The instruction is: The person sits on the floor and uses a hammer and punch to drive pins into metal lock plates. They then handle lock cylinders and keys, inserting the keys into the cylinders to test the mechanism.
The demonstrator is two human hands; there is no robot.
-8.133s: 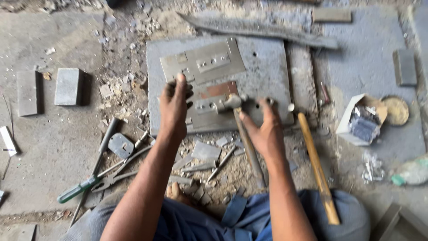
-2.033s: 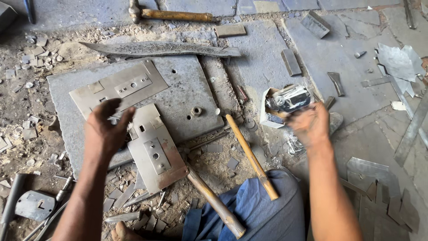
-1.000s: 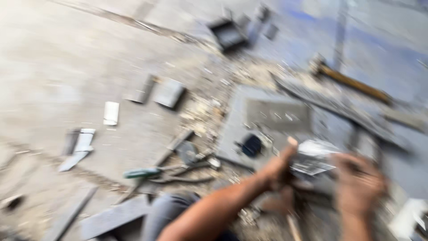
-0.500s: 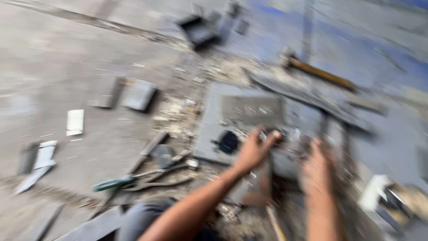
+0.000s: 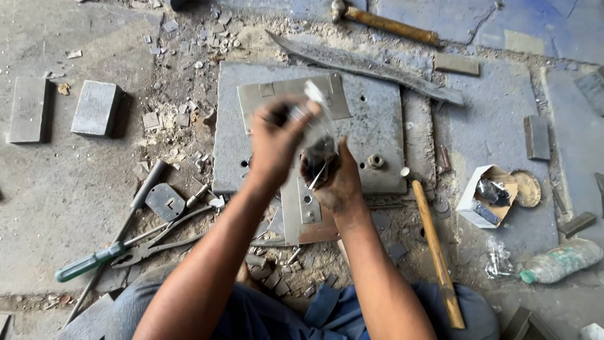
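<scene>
A small clear plastic bag [image 5: 314, 126] of dark fasteners is held above the steel plate [image 5: 377, 135], pinched at its top by the left hand [image 5: 277, 141] and cupped closed from below by the right hand [image 5: 333, 173]. Pieces could be spilled into the rubble if it were tipped. A hammer [image 5: 434, 252] lies just right; pliers [image 5: 157, 245] left.

Concrete floor [image 5: 63, 208] — steel plate [image 5: 384, 126], hammers [image 5: 437, 252]

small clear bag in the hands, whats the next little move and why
Probably tip the clear bag so its small dark parts slide into the right hand. The left hand pinches the bag above that cupped palm, over the steel plate.
</scene>
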